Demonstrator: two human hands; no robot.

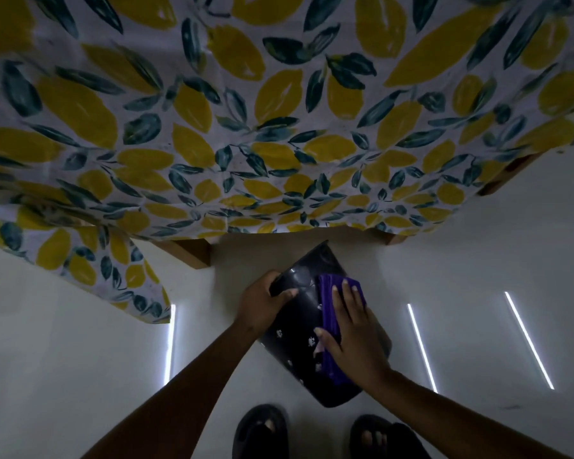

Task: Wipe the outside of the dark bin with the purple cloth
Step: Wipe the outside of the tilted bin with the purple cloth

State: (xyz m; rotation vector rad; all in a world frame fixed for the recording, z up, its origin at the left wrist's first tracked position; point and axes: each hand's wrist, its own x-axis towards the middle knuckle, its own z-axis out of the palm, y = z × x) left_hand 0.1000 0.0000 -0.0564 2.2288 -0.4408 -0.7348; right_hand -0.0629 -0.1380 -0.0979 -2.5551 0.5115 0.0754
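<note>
The dark bin is glossy black with small pale prints and is held tilted above the pale floor, its open rim pointing away towards the table. My left hand grips the bin's rim at its upper left edge. My right hand lies flat on the purple cloth, pressing it against the bin's outer side. The cloth is folded and runs along the bin's right flank, partly hidden under my palm.
A table covered by a lemon-and-leaf patterned cloth fills the upper view, its wooden legs just beyond the bin. My two feet in dark sandals stand below the bin. Bright light streaks reflect on the glossy floor.
</note>
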